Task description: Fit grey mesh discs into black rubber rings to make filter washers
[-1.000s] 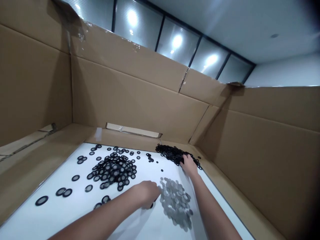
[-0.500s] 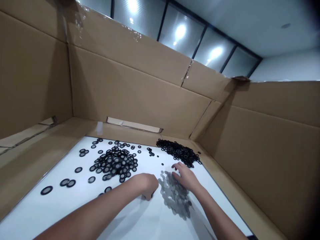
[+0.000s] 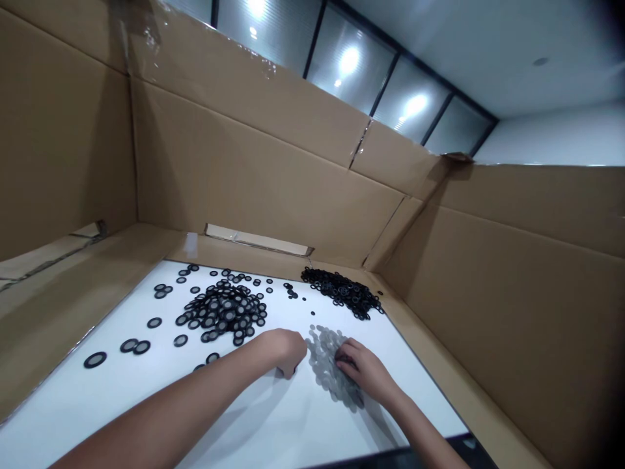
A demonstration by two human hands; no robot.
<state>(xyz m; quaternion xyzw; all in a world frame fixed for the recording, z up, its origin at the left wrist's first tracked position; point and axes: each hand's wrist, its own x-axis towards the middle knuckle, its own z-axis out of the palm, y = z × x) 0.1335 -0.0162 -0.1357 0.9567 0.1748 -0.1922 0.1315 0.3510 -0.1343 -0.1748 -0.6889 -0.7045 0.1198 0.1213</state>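
My left hand [image 3: 291, 353] is closed low over the white board [image 3: 273, 417], left of a pile of translucent grey discs [image 3: 325, 358]. A dark bit shows under its fingers, too small to make out. My right hand [image 3: 359, 366] reaches onto the right side of the grey disc pile, its fingers curled down; what they touch or hold is hidden. A heap of black rings [image 3: 342, 290] lies at the board's back right corner. Left of my left hand is a heap of black-rimmed discs with grey centres [image 3: 227, 309].
Tall cardboard walls [image 3: 263, 156] surround the board at the back and sides. Several black-rimmed discs [image 3: 95, 359] lie scattered at the left. Small black pieces [image 3: 291, 293] sit near the back edge. A dark strip [image 3: 390, 458] shows at the front.
My right hand has moved from the back edge of the grey disc pile down onto it, its fingers curling in. My left hand stays closed in nearly the same place. The view has shifted slightly.
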